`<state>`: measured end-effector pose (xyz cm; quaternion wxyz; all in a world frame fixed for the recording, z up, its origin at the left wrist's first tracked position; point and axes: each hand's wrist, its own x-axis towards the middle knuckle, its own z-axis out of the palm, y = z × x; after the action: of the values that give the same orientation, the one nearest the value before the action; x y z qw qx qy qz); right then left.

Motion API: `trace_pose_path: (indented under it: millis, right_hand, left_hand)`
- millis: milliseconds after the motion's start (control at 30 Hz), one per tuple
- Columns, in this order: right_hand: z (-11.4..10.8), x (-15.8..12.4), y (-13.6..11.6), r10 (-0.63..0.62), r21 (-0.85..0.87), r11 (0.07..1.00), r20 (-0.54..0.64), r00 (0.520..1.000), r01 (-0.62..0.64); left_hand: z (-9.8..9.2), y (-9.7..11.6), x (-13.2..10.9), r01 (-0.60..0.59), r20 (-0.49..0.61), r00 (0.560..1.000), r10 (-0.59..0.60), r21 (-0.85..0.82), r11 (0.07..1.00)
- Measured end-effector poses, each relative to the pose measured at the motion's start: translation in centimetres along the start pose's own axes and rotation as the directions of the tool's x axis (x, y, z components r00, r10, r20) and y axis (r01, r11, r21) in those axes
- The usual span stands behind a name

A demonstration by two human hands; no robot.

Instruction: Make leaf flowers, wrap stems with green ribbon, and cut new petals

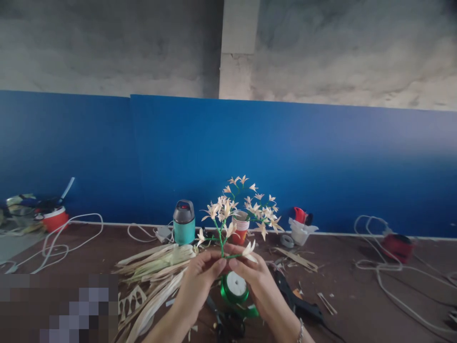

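Note:
In the head view, my left hand (204, 270) pinches the base of an artificial flower stem (222, 238), wrapped in green and carrying several pale blossoms. Close beside it, my right hand (254, 272) is closed at the short green stalk of a single white flower (249, 251), which branches off to the right. My fingertips nearly meet where the stems join. Below them lies a roll of green ribbon (236, 284) with a white core. Behind the held stem stands a red and white paper cup (242, 224), with more pale blossoms (262, 212) around it.
Dried husk strips (160, 259) cover the table's left side. A teal container (184, 224) stands behind them. On the right lie a black glue gun (303, 302), a white tub (300, 231) and a roll of tape (286, 240). White cables (380, 271) loop farther right. A blue panel (228, 147) backs the table.

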<state>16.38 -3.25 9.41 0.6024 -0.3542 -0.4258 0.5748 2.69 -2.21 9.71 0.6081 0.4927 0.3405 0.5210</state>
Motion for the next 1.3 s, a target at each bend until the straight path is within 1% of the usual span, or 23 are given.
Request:
trace_pose_path:
  millis: [67, 133, 200, 267, 400, 500, 667, 767, 833, 867, 900, 933, 967, 1033, 1067, 1100, 1167, 1200, 1300]
  right_hand:
    - [0.0, 0.2, 0.3, -0.061, -0.062, 0.996, -0.046, 0.997, 0.058]
    - [-0.1, 0.4, 0.7, -0.116, -0.124, 0.986, -0.054, 0.992, 0.109]
    - [-0.2, 0.5, 0.8, -0.174, -0.192, 0.967, -0.009, 0.985, 0.169]
    - [-0.3, 0.5, 0.9, -0.238, -0.265, 0.932, 0.065, 0.969, 0.247]
    - [-0.2, 0.1, 0.9, -0.374, -0.42, 0.812, 0.159, 0.914, 0.405]
    - [-0.1, -0.2, 1.0, -0.436, -0.507, 0.711, 0.225, 0.871, 0.487]
    - [-0.2, -0.3, 1.2, -0.488, -0.604, 0.586, 0.269, 0.83, 0.54]
    - [-0.2, -0.5, 1.3, -0.522, -0.675, 0.472, 0.305, 0.797, 0.568]
    - [-0.1, -0.5, 1.4, -0.541, -0.68, 0.426, 0.338, 0.77, 0.597]
    - [-0.1, -0.5, 1.5, -0.545, -0.665, 0.437, 0.34, 0.766, 0.606]
    - [-0.2, -0.5, 1.6, -0.54, -0.641, 0.478, 0.324, 0.777, 0.6]
    - [-0.2, -0.4, 1.7, -0.521, -0.605, 0.551, 0.288, 0.803, 0.574]
    - [-0.3, -0.2, 1.8, -0.485, -0.552, 0.645, 0.238, 0.841, 0.528]
    - [-0.4, 0.1, 2.1, -0.369, -0.395, 0.833, 0.128, 0.921, 0.389]
    - [-0.5, 0.2, 2.1, -0.303, -0.306, 0.898, 0.092, 0.948, 0.317]
    - [-0.5, 0.4, 2.2, -0.25, -0.228, 0.938, 0.075, 0.965, 0.26]
    - [-0.6, 0.5, 2.2, -0.206, -0.147, 0.966, 0.067, 0.976, 0.214]
    - [-0.6, 0.5, 2.2, -0.217, -0.14, 0.964, 0.07, 0.974, 0.225]
    - [-0.6, 0.4, 2.0, -0.318, -0.166, 0.93, 0.082, 0.944, 0.328]
  left_hand:
    - [0.3, 0.2, -0.2, 0.003, 0.015, 1.0, -0.002, -0.012, 1.0]
    - [0.3, 0.3, -0.2, 0.004, -0.019, 1.0, -0.005, -0.054, 0.999]
    - [0.1, 0.1, 0.0, 0.007, -0.078, 0.997, -0.015, -0.11, 0.994]
    - [-0.2, -0.3, 0.3, 0.036, -0.096, 0.994, -0.054, -0.182, 0.983]
    - [-0.7, -1.1, 0.7, 0.115, -0.026, 0.991, -0.132, -0.348, 0.931]
    - [-0.7, -1.2, 0.7, 0.133, -0.031, 0.987, -0.156, -0.383, 0.914]
    - [-0.5, -1.0, 0.6, 0.093, -0.083, 0.988, -0.133, -0.374, 0.923]
    - [-0.4, -1.0, 0.5, 0.079, -0.084, 0.989, -0.123, -0.408, 0.91]
    - [-0.3, -0.9, 0.3, 0.07, -0.09, 0.989, -0.121, -0.436, 0.897]
    - [-0.3, -0.7, 0.2, 0.061, -0.097, 0.989, -0.115, -0.44, 0.896]
    - [-0.2, -0.6, 0.0, 0.048, -0.108, 0.989, -0.105, -0.435, 0.899]
    - [-0.2, -0.5, -0.1, 0.031, -0.121, 0.989, -0.09, -0.421, 0.907]
    - [-0.1, -0.3, -0.2, 0.012, -0.134, 0.988, -0.072, -0.398, 0.917]
    - [-0.1, -0.2, -0.3, -0.009, -0.151, 0.987, -0.046, -0.346, 0.938]
    - [-0.1, -0.2, -0.3, -0.005, -0.15, 0.988, -0.047, -0.327, 0.945]
    - [-0.1, -0.2, -0.3, 0.008, -0.14, 0.989, -0.055, -0.317, 0.948]
    - [0.0, -0.4, -0.2, 0.043, -0.118, 0.989, -0.084, -0.314, 0.949]
    - [0.1, -0.4, -0.2, 0.056, -0.114, 0.989, -0.096, -0.316, 0.947]
    - [0.4, -0.5, -0.3, 0.063, -0.129, 0.986, -0.107, -0.308, 0.949]
